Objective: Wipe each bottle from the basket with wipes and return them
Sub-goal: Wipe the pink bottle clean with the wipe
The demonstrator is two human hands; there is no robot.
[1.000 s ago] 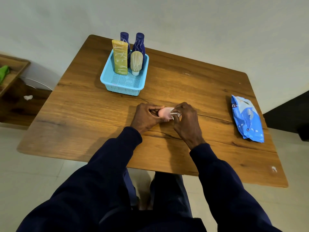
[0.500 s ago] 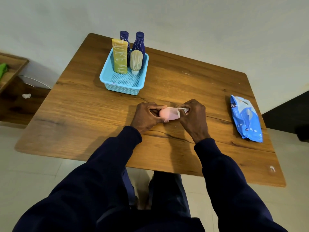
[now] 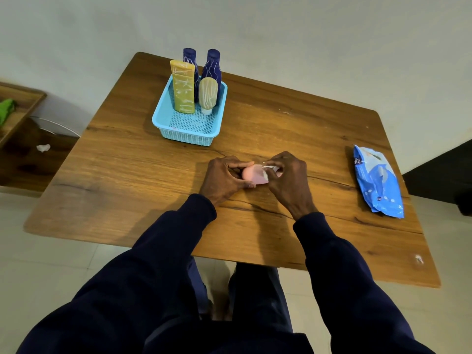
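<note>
At tabletop [image 3: 127, 187] centre, my left grip [image 3: 224, 177] clamps a small, rounded pink bottle [image 3: 251, 175]; at its three o'clock, my right grip [image 3: 288, 180] pinches a white wipe [image 3: 268, 171].

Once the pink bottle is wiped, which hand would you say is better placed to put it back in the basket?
Left, probably. The left hand grips the pink bottle, and the blue basket stands ahead on its side, while the right hand pinches the wipe.
</note>
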